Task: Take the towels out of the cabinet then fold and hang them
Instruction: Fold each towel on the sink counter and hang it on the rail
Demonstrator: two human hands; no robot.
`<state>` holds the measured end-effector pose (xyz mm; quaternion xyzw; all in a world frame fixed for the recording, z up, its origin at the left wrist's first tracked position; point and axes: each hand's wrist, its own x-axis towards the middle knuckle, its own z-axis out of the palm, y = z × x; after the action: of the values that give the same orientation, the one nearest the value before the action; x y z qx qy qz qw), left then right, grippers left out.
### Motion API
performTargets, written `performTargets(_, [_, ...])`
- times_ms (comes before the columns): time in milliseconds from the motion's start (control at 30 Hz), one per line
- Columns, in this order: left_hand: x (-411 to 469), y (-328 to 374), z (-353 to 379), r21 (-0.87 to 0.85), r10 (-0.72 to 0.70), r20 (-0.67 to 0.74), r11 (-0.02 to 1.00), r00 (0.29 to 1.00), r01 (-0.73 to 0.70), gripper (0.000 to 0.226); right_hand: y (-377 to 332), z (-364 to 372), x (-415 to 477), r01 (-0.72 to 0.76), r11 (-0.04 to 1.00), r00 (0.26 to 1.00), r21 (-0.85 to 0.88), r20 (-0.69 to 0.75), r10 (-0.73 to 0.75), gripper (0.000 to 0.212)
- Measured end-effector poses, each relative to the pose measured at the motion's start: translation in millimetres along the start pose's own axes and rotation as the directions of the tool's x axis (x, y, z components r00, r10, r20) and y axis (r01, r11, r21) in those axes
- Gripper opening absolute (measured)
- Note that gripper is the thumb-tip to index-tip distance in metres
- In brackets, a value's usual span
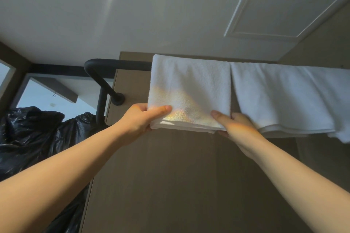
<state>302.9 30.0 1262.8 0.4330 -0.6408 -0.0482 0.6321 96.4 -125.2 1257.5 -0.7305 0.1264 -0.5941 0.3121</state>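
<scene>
Head view, looking up: a folded white towel (191, 85) hangs over a black towel rail (117, 63). The left hand (140, 117) pinches its lower left corner, thumb on the front face. The right hand (236, 126) grips the lower right corner, thumb in front and fingers underneath.

Risks, as judged:
- An uneven downward pull from either hand would skew the hem or drag the towel off the rail.
- The stacked layers at the lower edge are held only at the corners, so a loosened grip could let them splay.
- A second white towel (280, 96) hangs just beside it on the right, and any sideways shift would overlap or disturb it.

Surface and room: the rail is fixed by a round bracket to a brown wood-grain panel (170, 176). Above is a white ceiling (132, 15) with a framed inset panel (274, 5). Black plastic bags (32, 132) are heaped at lower left, near the rail's post.
</scene>
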Motion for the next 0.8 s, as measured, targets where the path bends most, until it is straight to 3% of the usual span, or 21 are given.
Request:
performTargets(167, [-3,-3,3,-0.051,-0.004,-0.052,0.999,0.999,0.002,0.081,0,-1,0,-0.035,0.982,0.991,0.185,0.136,0.009,0.035])
performTargets(333, [-2,-4,2,-0.046,-0.034,-0.044,0.998,0.998,0.032,0.074,-1,-4,0,-0.017,0.979,0.974,0.206,0.224,-0.03,0.04])
performTargets(533, [-3,-8,2,0.019,0.009,-0.136,1.0,0.991,-0.007,0.058,7,4,-5,0.023,0.999,0.999,0.036,0.041,-0.024,0.036])
performTargets(700, [-5,-10,2,0.031,0.025,-0.176,0.999,0.984,-0.02,0.07,7,5,-13,0.034,0.997,0.999,0.067,0.03,-0.036,0.03])
performTargets(800, [-5,-12,1,0.008,0.01,-0.202,1.0,0.979,-0.008,0.079,10,6,-14,-0.007,0.982,1.0,0.189,0.0,0.007,0.025])
